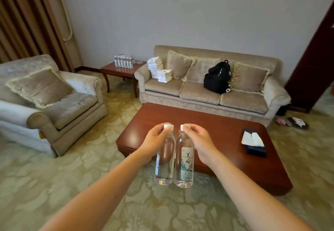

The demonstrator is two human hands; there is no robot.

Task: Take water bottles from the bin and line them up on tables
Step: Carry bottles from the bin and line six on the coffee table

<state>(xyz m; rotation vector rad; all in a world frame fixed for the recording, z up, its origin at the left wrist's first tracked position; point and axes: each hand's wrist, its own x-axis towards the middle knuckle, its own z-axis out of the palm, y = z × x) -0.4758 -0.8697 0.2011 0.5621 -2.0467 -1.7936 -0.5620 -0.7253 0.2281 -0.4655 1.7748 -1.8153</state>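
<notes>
I am holding two clear water bottles side by side in the lower middle of the frame, hanging upright in the air in front of the near edge of the low wooden surface (213, 122). My left hand (155, 140) is pinching the left bottle (165, 165) at its white cap and neck, that grip closed tight around it. My right hand (197, 140) is pinching the right bottle (184, 167) the same way, fingers wrapped over its cap. The two bottles are touching or very nearly so; the right one is showing a printed label toward me.

On the surface's right side a dark tissue box (254, 143) is lying. Beyond it, in the middle right, a beige sofa (198, 93) is carrying a black backpack (217, 77) and a pile of white packs (159, 70). Left of the sofa, a small side table (115, 70) is bearing a row of bottles (123, 62). An armchair (54, 102) is sitting at the left of the frame on patterned carpet (90, 167).
</notes>
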